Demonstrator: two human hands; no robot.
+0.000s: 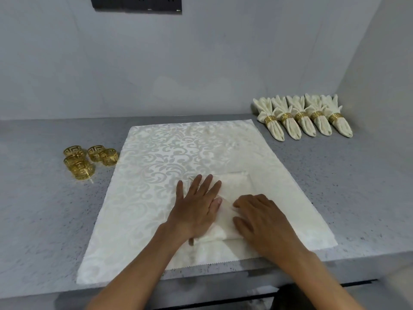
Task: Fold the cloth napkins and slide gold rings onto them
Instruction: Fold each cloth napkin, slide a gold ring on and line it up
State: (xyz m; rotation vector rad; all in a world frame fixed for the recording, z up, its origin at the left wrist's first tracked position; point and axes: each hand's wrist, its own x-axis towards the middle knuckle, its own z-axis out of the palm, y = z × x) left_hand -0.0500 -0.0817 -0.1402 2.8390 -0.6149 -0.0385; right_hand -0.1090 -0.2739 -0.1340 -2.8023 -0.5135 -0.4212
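**Folded napkin pinned under both hands, rings off to the left**

A small cream napkin [232, 191], already folded into a compact packet, lies on a large damask cloth [156, 175] spread over the grey speckled counter [44, 209]. Its long axis runs away from the person, tilting slightly right at the far end. The left hand [196, 206] lies flat on the packet's left edge, fingers straight and spread, pressing down and gripping nothing. The right hand [261, 222] rests on the near right part, fingers bent with the tips on a diagonal fold; whether they pinch the fabric I cannot tell.

The loose gold rings [89, 161] sit in a cluster on the counter just beyond the cloth's left edge, well apart from the napkin, so the left hand is the nearer one to fetch a ring. Five finished napkins [304, 117], each ringed, stand in a row at the far right by the wall. The fold looks unfinished, and a ring probably comes next.
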